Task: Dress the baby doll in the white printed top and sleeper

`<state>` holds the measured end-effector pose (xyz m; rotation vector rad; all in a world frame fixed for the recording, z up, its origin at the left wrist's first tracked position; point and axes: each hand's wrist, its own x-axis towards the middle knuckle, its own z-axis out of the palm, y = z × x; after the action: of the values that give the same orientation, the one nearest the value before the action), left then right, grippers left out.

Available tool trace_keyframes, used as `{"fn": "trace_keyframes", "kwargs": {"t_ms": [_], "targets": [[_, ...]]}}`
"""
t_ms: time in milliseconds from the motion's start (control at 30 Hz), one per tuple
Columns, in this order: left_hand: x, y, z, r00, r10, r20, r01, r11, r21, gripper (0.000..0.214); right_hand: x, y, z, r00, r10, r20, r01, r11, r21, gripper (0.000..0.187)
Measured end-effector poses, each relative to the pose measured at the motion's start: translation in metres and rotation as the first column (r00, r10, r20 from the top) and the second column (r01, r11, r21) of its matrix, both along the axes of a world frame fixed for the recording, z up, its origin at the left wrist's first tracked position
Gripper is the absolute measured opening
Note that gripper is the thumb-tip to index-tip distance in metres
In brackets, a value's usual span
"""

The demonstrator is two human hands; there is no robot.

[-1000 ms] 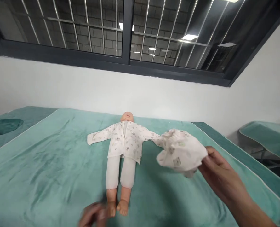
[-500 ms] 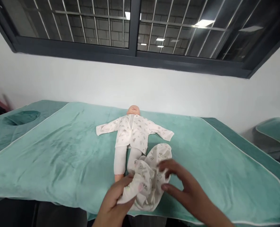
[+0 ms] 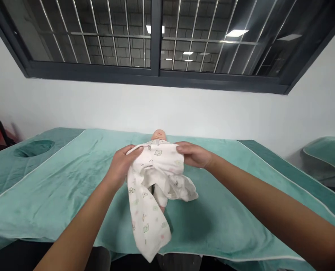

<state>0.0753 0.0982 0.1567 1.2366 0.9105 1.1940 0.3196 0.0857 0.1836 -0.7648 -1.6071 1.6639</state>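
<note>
A pair of white baby pants (image 3: 147, 214) with small animal prints hangs between my two hands, held up over the doll. My left hand (image 3: 122, 163) pinches one end of the waistband, thumb on the near side. At the other end, my right hand (image 3: 194, 154) grips the band the same way. One leg of the pants dangles low toward the table's front edge; the other sticks out to the right. Behind the cloth lies a baby doll (image 3: 159, 134) on its back, with only its head and a bit of a lower leg showing. Its printed jacket is mostly hidden.
The doll lies on a massage bed with a green velvety cover (image 3: 71, 180). At left the bed has a face hole (image 3: 34, 148). A white wall (image 3: 144, 109) and a dark-framed window (image 3: 156, 73) stand behind. Another green-covered surface (image 3: 328, 152) is at right.
My left hand has lifted the pants up from beside the doll's legs. My right hand, open before, has taken hold of the waistband's other end, and the cloth is now spread over the doll.
</note>
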Motion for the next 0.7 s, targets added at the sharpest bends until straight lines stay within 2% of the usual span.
{"fn": "trace_keyframes", "kwargs": {"t_ms": [33,100,167,200,267,300,367,433,500,533,600,667,700], "targets": [[-0.004,0.002,-0.002,0.999,-0.015,0.028,0.015,1.0,-0.017,0.037,0.001,-0.001,0.0,0.998,-0.062,-0.001,0.062,0.998,0.011,0.041],[-0.008,0.001,-0.002,0.991,-0.131,0.039,0.133,0.99,-0.044,0.039,-0.005,-0.005,0.002,0.978,-0.2,0.053,0.196,0.978,0.074,0.042],[-0.007,-0.002,0.004,0.957,-0.284,-0.057,0.283,0.959,-0.023,0.037,-0.019,-0.007,0.008,0.944,-0.299,0.136,0.268,0.94,0.211,0.04],[-0.005,-0.005,0.009,0.93,-0.34,-0.136,0.344,0.939,0.002,0.035,-0.027,-0.008,0.012,0.931,-0.314,0.184,0.254,0.923,0.29,0.038],[0.001,-0.01,0.02,0.898,-0.357,-0.256,0.384,0.921,0.063,0.032,-0.039,-0.009,0.022,0.916,-0.296,0.269,0.17,0.897,0.409,0.036],[0.004,-0.012,0.025,0.907,-0.328,-0.264,0.361,0.929,0.087,0.029,-0.042,-0.009,0.028,0.911,-0.285,0.297,0.134,0.888,0.44,0.036],[0.007,-0.014,0.032,0.961,-0.227,-0.159,0.245,0.964,0.107,0.026,-0.039,-0.01,0.038,0.906,-0.253,0.34,0.085,0.894,0.44,0.036],[0.008,-0.014,0.036,0.993,-0.11,0.043,0.106,0.99,0.095,0.023,-0.03,-0.01,0.044,0.889,-0.166,0.427,0.0,0.932,0.363,0.036],[0.009,-0.014,0.036,0.978,-0.073,0.198,0.061,0.996,0.066,0.021,-0.021,-0.01,0.045,0.867,-0.085,0.491,-0.06,0.96,0.272,0.036],[0.009,-0.015,0.035,0.968,-0.094,0.234,0.085,0.995,0.048,0.021,-0.018,-0.009,0.044,0.878,-0.09,0.47,-0.037,0.967,0.254,0.035],[0.01,-0.019,0.033,0.954,-0.195,0.227,0.199,0.98,0.005,0.024,-0.017,-0.008,0.039,0.935,-0.194,0.297,0.118,0.96,0.255,0.033],[0.013,-0.025,0.032,0.93,-0.346,0.128,0.353,0.935,-0.038,0.032,-0.021,-0.007,0.034,0.955,-0.292,0.056,0.274,0.937,0.215,0.034],[0.015,-0.027,0.032,0.911,-0.408,0.068,0.412,0.91,-0.056,0.037,-0.023,-0.007,0.031,0.952,-0.305,-0.032,0.305,0.935,0.179,0.035]]}}
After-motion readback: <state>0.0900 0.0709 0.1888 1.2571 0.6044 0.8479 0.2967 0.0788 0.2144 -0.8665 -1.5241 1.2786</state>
